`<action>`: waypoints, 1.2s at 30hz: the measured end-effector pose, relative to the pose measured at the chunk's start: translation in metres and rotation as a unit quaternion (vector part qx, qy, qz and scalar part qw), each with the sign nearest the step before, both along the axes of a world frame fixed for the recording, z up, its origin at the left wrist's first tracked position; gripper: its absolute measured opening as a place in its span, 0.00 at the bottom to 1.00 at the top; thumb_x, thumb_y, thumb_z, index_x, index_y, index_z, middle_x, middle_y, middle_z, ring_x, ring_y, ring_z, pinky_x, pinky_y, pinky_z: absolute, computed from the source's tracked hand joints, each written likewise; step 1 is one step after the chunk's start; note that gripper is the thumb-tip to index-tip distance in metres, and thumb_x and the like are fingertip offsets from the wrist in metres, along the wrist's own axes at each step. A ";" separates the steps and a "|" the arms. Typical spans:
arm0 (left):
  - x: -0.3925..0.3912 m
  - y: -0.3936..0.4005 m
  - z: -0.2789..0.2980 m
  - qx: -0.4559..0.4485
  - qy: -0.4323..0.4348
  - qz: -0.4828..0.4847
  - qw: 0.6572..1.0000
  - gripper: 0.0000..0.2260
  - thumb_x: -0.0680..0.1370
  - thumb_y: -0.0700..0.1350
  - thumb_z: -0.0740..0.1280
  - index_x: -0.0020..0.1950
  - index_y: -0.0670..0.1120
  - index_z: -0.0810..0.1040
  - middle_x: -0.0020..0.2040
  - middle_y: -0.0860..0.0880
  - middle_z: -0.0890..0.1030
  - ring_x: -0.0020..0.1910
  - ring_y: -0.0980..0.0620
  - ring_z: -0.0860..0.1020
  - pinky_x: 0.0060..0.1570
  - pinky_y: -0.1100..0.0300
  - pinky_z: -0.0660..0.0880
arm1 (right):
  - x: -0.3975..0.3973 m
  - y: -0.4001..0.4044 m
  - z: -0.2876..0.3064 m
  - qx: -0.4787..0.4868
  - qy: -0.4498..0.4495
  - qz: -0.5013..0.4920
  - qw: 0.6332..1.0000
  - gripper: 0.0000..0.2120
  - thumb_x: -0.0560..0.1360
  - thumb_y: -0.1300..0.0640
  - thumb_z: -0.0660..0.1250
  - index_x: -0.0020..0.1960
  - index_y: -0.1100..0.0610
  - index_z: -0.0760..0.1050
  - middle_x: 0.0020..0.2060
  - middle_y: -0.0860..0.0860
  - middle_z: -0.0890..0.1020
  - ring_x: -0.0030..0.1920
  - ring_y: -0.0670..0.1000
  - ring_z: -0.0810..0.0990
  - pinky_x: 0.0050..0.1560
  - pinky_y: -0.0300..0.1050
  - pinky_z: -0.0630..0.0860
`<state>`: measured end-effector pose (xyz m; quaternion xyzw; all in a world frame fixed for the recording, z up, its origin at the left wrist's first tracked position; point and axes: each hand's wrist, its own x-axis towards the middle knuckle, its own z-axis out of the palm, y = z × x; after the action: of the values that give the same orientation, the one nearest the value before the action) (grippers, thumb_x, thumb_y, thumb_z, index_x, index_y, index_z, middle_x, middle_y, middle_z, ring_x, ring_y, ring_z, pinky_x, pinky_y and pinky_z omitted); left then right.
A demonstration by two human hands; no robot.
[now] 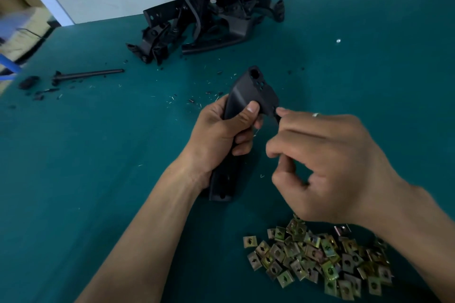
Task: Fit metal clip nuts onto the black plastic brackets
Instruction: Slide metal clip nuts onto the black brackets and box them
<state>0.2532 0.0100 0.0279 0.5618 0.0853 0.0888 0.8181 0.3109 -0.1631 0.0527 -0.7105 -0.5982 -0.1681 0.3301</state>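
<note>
The left hand [221,130] grips a black bracket [248,96] upright above the green table [98,179], fingers wrapped round its middle. The right hand [327,162] pinches at the bracket's right edge; whether its curled fingers hold a clip nut is hidden. A skewed push there could jam or drop the nut, while the clip nuts [320,258] lie heaped near the wrist, easily scattered.

**Bracket held upright, clip nuts lying heaped nearby**

A long black plastic bracket [248,96] is standing on its lower end on the green table, leaning slightly. More black brackets [209,12] are lying piled at the far edge. Yellowish metal clip nuts [320,258] are lying heaped near the front.
</note>
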 end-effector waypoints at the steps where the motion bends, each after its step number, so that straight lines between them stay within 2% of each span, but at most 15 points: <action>1: 0.000 0.000 0.000 -0.002 0.002 -0.001 1.000 0.04 0.83 0.39 0.63 0.48 0.42 0.72 0.36 0.46 0.75 0.26 0.57 0.63 0.22 0.66 0.61 | 0.000 -0.002 0.002 0.024 0.031 0.027 0.999 0.06 0.66 0.70 0.65 0.33 0.64 0.78 0.29 0.55 0.74 0.27 0.55 0.67 0.35 0.53 0.78; 2: 0.000 0.000 0.000 -0.005 0.004 -0.002 1.000 0.04 0.83 0.39 0.63 0.48 0.42 0.72 0.36 0.47 0.75 0.26 0.57 0.63 0.21 0.66 0.61 | 0.001 -0.004 0.004 0.060 0.073 0.050 0.994 0.07 0.66 0.72 0.65 0.33 0.65 0.79 0.29 0.55 0.75 0.27 0.53 0.68 0.30 0.47 0.73; 4: 0.000 0.000 0.001 -0.007 0.004 -0.007 1.000 0.04 0.83 0.39 0.63 0.48 0.42 0.71 0.36 0.47 0.75 0.25 0.57 0.63 0.21 0.67 0.62 | 0.005 -0.005 0.004 0.132 0.128 0.060 0.981 0.09 0.66 0.74 0.64 0.35 0.65 0.81 0.29 0.56 0.77 0.28 0.51 0.73 0.32 0.40 0.71; 6: 0.000 0.000 0.001 -0.004 0.004 -0.006 1.000 0.05 0.83 0.39 0.63 0.47 0.42 0.71 0.36 0.47 0.75 0.25 0.57 0.63 0.21 0.67 0.62 | 0.013 -0.003 0.000 0.154 0.123 0.026 0.980 0.09 0.67 0.75 0.64 0.37 0.67 0.82 0.29 0.57 0.78 0.28 0.57 0.75 0.43 0.50 0.80; 8: 0.000 0.000 0.002 -0.001 0.003 -0.004 1.000 0.04 0.82 0.40 0.64 0.47 0.43 0.72 0.36 0.48 0.75 0.25 0.57 0.63 0.21 0.67 0.62 | 0.020 -0.001 -0.007 0.145 0.133 -0.012 0.980 0.08 0.69 0.74 0.66 0.40 0.67 0.82 0.31 0.57 0.78 0.29 0.59 0.76 0.51 0.54 0.81; 10: -0.001 0.000 0.003 -0.002 0.001 -0.008 1.000 0.04 0.80 0.42 0.65 0.48 0.43 0.72 0.36 0.48 0.75 0.26 0.57 0.63 0.22 0.67 0.61 | 0.022 0.002 -0.014 0.159 0.194 -0.055 0.966 0.06 0.72 0.72 0.68 0.45 0.65 0.82 0.35 0.55 0.81 0.35 0.52 0.79 0.47 0.44 0.79; 12: -0.002 0.001 0.003 -0.005 -0.001 -0.013 1.000 0.05 0.78 0.43 0.66 0.48 0.43 0.72 0.36 0.48 0.75 0.26 0.57 0.63 0.22 0.67 0.61 | 0.021 0.007 -0.019 0.203 0.289 -0.090 0.931 0.06 0.75 0.70 0.70 0.49 0.62 0.81 0.38 0.50 0.82 0.39 0.45 0.80 0.44 0.38 0.75; 14: -0.003 0.002 0.002 -0.014 -0.005 -0.022 1.000 0.04 0.80 0.42 0.66 0.49 0.44 0.72 0.36 0.48 0.76 0.26 0.57 0.63 0.22 0.67 0.62 | 0.023 0.011 -0.022 0.246 0.368 -0.101 0.891 0.06 0.75 0.69 0.71 0.49 0.61 0.81 0.38 0.49 0.82 0.39 0.46 0.79 0.44 0.42 0.76; 17: -0.004 0.004 0.001 -0.028 -0.011 -0.037 0.999 0.03 0.82 0.41 0.64 0.49 0.44 0.74 0.37 0.48 0.76 0.26 0.58 0.64 0.23 0.67 0.63 | 0.029 0.011 -0.019 0.287 0.416 -0.097 0.857 0.08 0.74 0.70 0.71 0.46 0.58 0.80 0.36 0.50 0.81 0.38 0.54 0.78 0.47 0.60 0.80; 21: -0.003 0.004 0.000 -0.025 -0.009 -0.058 0.998 0.03 0.82 0.42 0.64 0.50 0.43 0.74 0.38 0.48 0.75 0.27 0.57 0.64 0.22 0.67 0.64 | 0.030 0.006 -0.009 0.330 0.464 0.015 0.822 0.08 0.72 0.72 0.67 0.45 0.60 0.79 0.32 0.56 0.77 0.32 0.55 0.74 0.48 0.57 0.80; 26: -0.002 0.003 -0.001 0.014 0.005 -0.086 0.996 0.04 0.81 0.42 0.65 0.48 0.42 0.72 0.38 0.47 0.76 0.26 0.57 0.64 0.22 0.67 0.64 | 0.023 -0.001 0.001 0.265 0.423 0.122 0.858 0.10 0.73 0.70 0.64 0.51 0.61 0.77 0.31 0.64 0.74 0.29 0.59 0.73 0.49 0.60 0.81; 29: -0.002 0.003 -0.002 0.028 0.008 -0.135 0.990 0.03 0.81 0.40 0.65 0.48 0.43 0.74 0.38 0.46 0.76 0.26 0.57 0.65 0.22 0.67 0.64 | 0.021 -0.002 0.005 0.222 0.452 0.149 0.851 0.04 0.72 0.70 0.65 0.45 0.65 0.78 0.30 0.60 0.77 0.28 0.57 0.73 0.55 0.65 0.80; 31: -0.002 0.004 -0.002 0.028 0.009 -0.143 0.989 0.03 0.81 0.39 0.65 0.47 0.43 0.75 0.38 0.46 0.76 0.26 0.57 0.65 0.22 0.67 0.64 | 0.023 -0.004 0.005 0.217 0.439 0.118 0.864 0.06 0.72 0.72 0.67 0.45 0.64 0.79 0.33 0.55 0.81 0.30 0.56 0.76 0.54 0.69 0.79; 34: -0.003 0.005 -0.002 0.019 0.004 -0.156 0.988 0.02 0.81 0.38 0.65 0.48 0.42 0.74 0.38 0.47 0.75 0.26 0.57 0.65 0.22 0.67 0.64 | 0.030 -0.006 -0.001 0.207 0.306 0.011 0.929 0.13 0.74 0.76 0.68 0.51 0.60 0.79 0.40 0.55 0.83 0.38 0.58 0.81 0.57 0.65 0.78; 36: -0.003 0.004 -0.002 0.011 0.006 -0.157 0.988 0.03 0.81 0.38 0.65 0.48 0.42 0.74 0.37 0.47 0.75 0.26 0.57 0.65 0.22 0.67 0.64 | 0.032 -0.005 -0.005 0.218 0.314 -0.008 0.924 0.12 0.74 0.75 0.68 0.50 0.60 0.80 0.37 0.56 0.83 0.39 0.58 0.81 0.54 0.62 0.78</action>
<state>0.2501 0.0142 0.0262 0.5778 0.0001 -0.0428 0.8150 0.3433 -0.1676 0.0472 -0.6419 -0.4068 -0.0653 0.6467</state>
